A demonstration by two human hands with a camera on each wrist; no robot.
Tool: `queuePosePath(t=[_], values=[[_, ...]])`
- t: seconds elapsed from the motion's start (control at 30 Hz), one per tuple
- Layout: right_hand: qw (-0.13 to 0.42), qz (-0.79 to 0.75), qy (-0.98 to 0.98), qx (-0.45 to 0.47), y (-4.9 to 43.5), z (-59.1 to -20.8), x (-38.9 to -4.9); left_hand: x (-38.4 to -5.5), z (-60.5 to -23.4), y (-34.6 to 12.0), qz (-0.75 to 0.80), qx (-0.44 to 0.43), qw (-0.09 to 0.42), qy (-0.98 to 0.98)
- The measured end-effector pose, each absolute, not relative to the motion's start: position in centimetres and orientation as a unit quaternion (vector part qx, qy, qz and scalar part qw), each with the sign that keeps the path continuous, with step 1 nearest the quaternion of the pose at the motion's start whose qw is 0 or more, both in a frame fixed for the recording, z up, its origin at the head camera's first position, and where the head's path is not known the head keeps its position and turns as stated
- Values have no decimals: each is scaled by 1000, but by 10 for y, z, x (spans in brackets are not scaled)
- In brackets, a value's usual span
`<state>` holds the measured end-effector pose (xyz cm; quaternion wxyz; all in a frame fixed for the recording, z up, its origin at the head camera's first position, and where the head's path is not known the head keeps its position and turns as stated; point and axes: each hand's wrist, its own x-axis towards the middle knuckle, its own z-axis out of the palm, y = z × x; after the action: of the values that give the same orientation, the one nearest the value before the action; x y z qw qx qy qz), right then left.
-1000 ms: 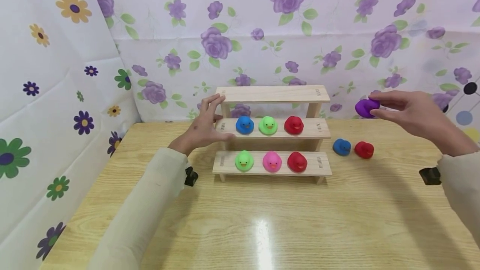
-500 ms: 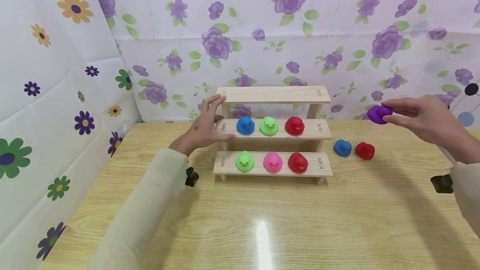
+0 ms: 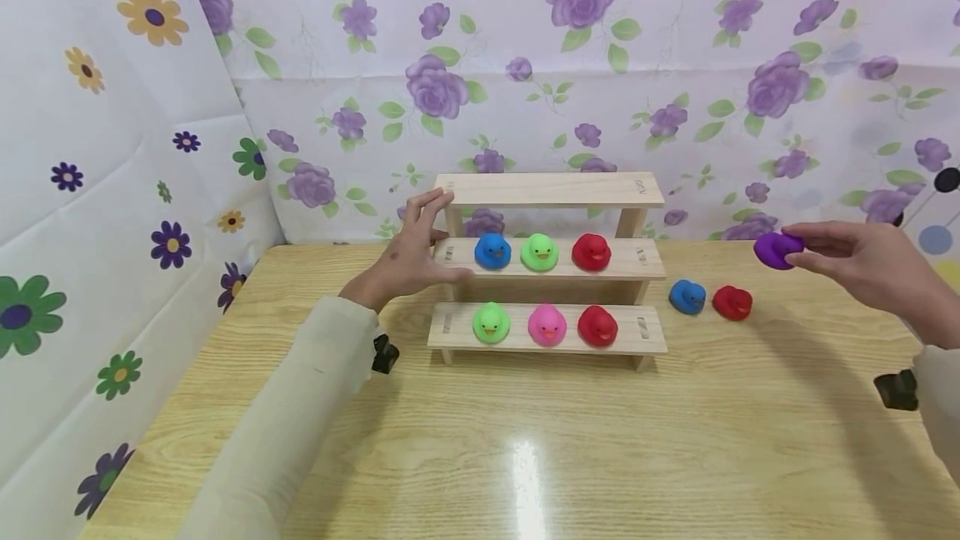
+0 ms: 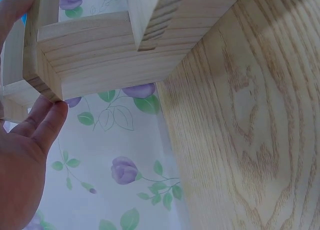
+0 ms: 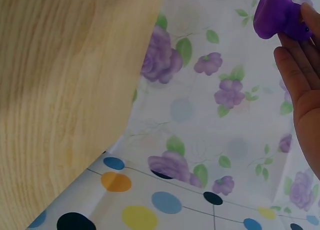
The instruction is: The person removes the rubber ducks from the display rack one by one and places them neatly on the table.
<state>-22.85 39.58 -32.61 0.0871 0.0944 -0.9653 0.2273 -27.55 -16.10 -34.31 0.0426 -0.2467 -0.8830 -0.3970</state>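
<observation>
Now right hand [image 3: 870,263] pinches purple duck [image 3: 774,251], left hand [image 3: 407,263] grips wooden rack [image 3: 547,189], 6 shelved ducks [image 3: 539,252] between hands, 2 more ducks [image 3: 687,297] nearer right hand.

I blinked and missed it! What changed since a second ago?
With the purple duck in its grip, the right hand moved right and lower. Nothing was let go. The left hand stayed on the wooden shelf, and the other ducks stayed put.
</observation>
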Motion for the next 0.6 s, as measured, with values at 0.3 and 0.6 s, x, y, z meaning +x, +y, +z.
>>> queuePosePath(t=[0.3,0.6], values=[[74,229,-966,93,409,-344,-227,-274,-343,-160,-397,-247,38,-883],[73,231,-965,99,418,-364,-227,-274,-342,-160,-397,-241,35,-885]])
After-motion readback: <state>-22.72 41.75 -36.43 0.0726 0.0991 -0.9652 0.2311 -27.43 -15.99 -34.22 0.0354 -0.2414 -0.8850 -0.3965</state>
